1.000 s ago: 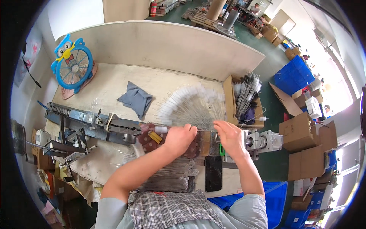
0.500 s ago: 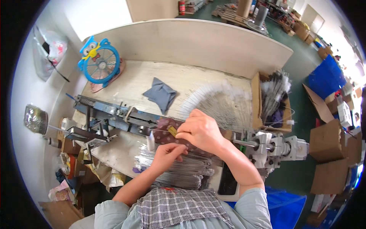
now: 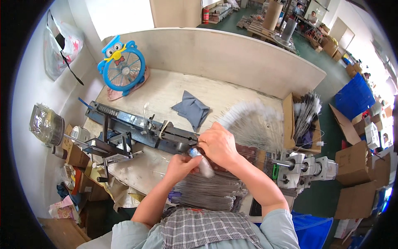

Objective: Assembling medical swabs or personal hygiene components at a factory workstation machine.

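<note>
Centrally, the right hand [image 3: 218, 145] is curled over the end of the dark metal machine [image 3: 141, 128], its fingers pinched at the jaw there; what they grip is hidden under the hand. The left hand [image 3: 182, 164] sits just below, clenched around a small white brush [image 3: 203, 165] with a blue tip, right beside the other hand. A bundle of grey wire stems [image 3: 211, 191] lies between the forearms at the near edge of the wooden table [image 3: 166, 89]. A fan of white-tipped brushes [image 3: 253, 122] spreads behind the right hand. Open room lies on the far half of the table, broken only by a folded grey cloth [image 3: 191, 109] and a blue owl-shaped fan [image 3: 121, 66] at the back wall. Rightward, an open cardboard box [image 3: 289, 120] holds more wire brushes [image 3: 306, 114], standing bunched together.
</note>
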Tool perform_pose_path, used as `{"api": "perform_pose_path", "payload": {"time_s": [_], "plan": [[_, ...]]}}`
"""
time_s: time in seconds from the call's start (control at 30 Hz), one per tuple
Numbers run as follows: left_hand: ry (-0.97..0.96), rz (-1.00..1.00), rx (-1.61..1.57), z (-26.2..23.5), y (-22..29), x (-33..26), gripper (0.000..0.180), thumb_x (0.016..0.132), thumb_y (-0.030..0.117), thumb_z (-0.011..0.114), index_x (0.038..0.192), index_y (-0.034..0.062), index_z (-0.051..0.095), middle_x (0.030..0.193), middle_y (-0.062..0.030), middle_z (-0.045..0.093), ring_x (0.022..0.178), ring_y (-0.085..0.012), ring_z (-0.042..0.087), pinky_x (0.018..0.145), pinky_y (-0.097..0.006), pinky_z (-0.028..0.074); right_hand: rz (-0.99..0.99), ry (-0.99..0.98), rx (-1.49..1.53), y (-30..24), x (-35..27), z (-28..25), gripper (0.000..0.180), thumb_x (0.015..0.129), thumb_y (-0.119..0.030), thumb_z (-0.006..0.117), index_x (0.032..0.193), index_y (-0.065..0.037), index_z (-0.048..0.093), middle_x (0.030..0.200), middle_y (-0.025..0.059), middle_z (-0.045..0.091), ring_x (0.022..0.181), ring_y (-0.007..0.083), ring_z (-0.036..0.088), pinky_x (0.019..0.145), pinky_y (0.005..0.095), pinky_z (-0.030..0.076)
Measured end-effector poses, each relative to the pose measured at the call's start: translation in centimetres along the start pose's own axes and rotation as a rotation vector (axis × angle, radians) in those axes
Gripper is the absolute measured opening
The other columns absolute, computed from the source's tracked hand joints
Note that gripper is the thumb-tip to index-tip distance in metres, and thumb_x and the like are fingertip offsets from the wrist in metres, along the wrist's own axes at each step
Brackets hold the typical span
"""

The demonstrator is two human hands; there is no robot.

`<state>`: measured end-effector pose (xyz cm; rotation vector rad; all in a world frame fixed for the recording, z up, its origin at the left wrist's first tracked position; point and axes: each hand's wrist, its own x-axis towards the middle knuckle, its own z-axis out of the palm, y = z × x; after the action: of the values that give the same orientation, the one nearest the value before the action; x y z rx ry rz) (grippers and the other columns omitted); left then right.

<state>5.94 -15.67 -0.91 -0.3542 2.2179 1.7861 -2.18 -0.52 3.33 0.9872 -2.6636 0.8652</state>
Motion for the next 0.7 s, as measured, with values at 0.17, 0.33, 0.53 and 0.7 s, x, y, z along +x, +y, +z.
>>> {"api": "perform_pose_path", "payload": {"time_s": [0.17, 0.33, 0.53, 0.7], "plan": [[0.077, 0.020, 0.281, -0.5, -2.5, 1.0, 0.055, 0.081, 0.049, 0.065, 0.071, -0.0046, 0.065, 0.058, -0.0079, 0.061, 0.057, -0.0145, 0.059, 0.054, -0.032, 0.046, -0.038, -0.056, -0.118, -0.6, -0.2, -0.6, 0.007, 0.071, -0.015, 0.063, 0.069, -0.010, 0.066, 0.072, 0.0025, 0.063, 0.078, 0.0229, 0.056, 0.070, 0.0345, 0.047], [0.026, 0.218, -0.545, 2.8, -2.8, 1.0, 0.035, 0.085, 0.031, 0.063, 0.091, -0.0032, 0.060, 0.067, -0.0059, 0.060, 0.064, -0.0142, 0.060, 0.054, -0.025, 0.046, -0.122, 0.188, -0.071, -1.0, -3.3, -2.7, 0.015, 0.072, -0.008, 0.066, 0.087, -0.006, 0.065, 0.084, 0.0052, 0.063, 0.081, 0.0242, 0.059, 0.070, 0.0338, 0.049], [-0.020, 0.142, -0.270, 3.8, -2.6, 1.0, 0.016, 0.077, 0.012, 0.063, 0.077, 0.0025, 0.051, 0.073, -0.0074, 0.061, 0.065, -0.0140, 0.059, 0.061, -0.029, 0.048, -0.094, 0.069, 0.086, 0.9, -7.2, -0.3, 0.021, 0.076, -0.008, 0.065, 0.096, -0.004, 0.062, 0.085, 0.0085, 0.062, 0.077, 0.0276, 0.061, 0.066, 0.0343, 0.050], [0.072, 0.216, 0.227, 0.9, -4.3, 1.5, 0.026, 0.077, 0.014, 0.067, 0.096, 0.0017, 0.055, 0.081, -0.0077, 0.061, 0.074, -0.0158, 0.060, 0.066, -0.031, 0.049, 0.020, 0.037, 0.015, 3.2, -5.7, 4.0, 0.028, 0.078, -0.012, 0.065, 0.105, -0.003, 0.059, 0.092, 0.0090, 0.061, 0.083, 0.0287, 0.061, 0.068, 0.0380, 0.050]]}}
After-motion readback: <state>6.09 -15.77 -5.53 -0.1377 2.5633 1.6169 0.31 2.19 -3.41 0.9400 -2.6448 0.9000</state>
